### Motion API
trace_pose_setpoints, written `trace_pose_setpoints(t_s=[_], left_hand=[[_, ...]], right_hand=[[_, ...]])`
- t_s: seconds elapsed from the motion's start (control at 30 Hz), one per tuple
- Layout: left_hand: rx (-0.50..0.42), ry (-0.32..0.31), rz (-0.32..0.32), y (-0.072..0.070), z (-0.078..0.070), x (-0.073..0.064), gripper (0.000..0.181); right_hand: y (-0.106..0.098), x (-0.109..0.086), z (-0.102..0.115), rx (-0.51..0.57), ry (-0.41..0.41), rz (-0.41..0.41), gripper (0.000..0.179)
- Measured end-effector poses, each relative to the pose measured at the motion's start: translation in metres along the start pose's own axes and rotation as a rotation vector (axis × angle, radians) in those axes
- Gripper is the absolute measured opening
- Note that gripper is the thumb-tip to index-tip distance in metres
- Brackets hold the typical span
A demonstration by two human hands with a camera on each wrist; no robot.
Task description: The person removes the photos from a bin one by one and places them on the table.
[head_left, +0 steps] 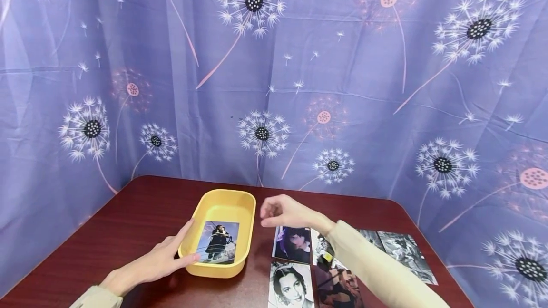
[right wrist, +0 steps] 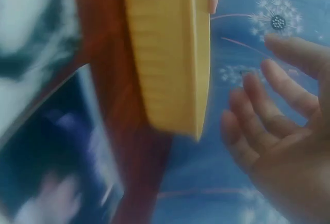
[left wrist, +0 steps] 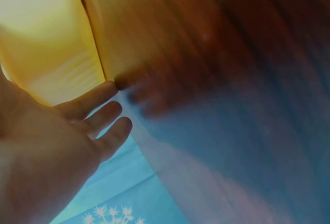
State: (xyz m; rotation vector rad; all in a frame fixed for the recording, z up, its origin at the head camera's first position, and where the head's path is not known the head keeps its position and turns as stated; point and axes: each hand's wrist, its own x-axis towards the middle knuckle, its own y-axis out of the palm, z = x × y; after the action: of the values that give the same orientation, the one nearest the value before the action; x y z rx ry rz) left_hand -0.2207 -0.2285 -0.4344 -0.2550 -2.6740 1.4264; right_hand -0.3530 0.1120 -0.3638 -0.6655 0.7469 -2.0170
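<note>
A yellow plastic tub (head_left: 217,197) stands on the table, a photo print of a dark-clothed figure against blue (head_left: 218,244) lying in it. My left hand (head_left: 160,255) rests against the tub's left side, with the thumb at the near-left rim. Its fingers (left wrist: 108,97) extend fairly straight beside the tub in the left wrist view. Just right of the tub, my right hand (head_left: 284,212) is raised above the table. The right wrist view shows its fingers (right wrist: 278,87) loosely bent, holding nothing, apart from the tub's wall (right wrist: 162,53).
Right of the tub lie several prints: a purple-toned portrait (head_left: 293,245), a black-and-white portrait (head_left: 291,285), a brownish one (head_left: 338,289) and a grey one (head_left: 404,253). My right sleeve (head_left: 376,265) partly covers some. A dandelion-patterned curtain (head_left: 222,122) hangs behind the dark red table (head_left: 141,208).
</note>
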Motion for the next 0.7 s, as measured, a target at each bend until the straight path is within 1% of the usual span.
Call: trace_pose_setpoints(t_s=[0.07, 0.17, 0.27, 0.37, 0.47, 0.53, 0.7], left_hand=[[0.005, 0.003, -0.005, 0.001, 0.0, 0.001, 0.094], [0.013, 0.003, -0.008, 0.001, 0.001, 0.001, 0.094], [0.013, 0.001, -0.011, 0.0, 0.0, 0.002, 0.094], [0.013, 0.009, -0.012, -0.001, 0.001, 0.001, 0.094], [0.008, 0.006, -0.003, -0.002, 0.001, 0.001, 0.094], [-0.003, 0.005, 0.007, -0.001, 0.001, 0.002, 0.094], [-0.02, 0.002, 0.011, 0.001, 0.002, 0.002, 0.093]], right_hand=[[0.003, 0.023, 0.001, 0.025, 0.013, 0.011, 0.013], [0.007, 0.054, -0.001, 0.059, 0.031, 0.064, 0.015], [0.011, 0.082, -0.005, 0.052, 0.046, 0.127, 0.019], [0.017, 0.107, -0.01, 0.044, 0.07, 0.196, 0.017], [0.023, 0.124, -0.014, 0.052, 0.113, 0.27, 0.013], [0.026, 0.132, -0.016, 0.037, 0.132, 0.326, 0.011], [0.036, 0.142, -0.02, -0.03, 0.179, 0.421, 0.013]])
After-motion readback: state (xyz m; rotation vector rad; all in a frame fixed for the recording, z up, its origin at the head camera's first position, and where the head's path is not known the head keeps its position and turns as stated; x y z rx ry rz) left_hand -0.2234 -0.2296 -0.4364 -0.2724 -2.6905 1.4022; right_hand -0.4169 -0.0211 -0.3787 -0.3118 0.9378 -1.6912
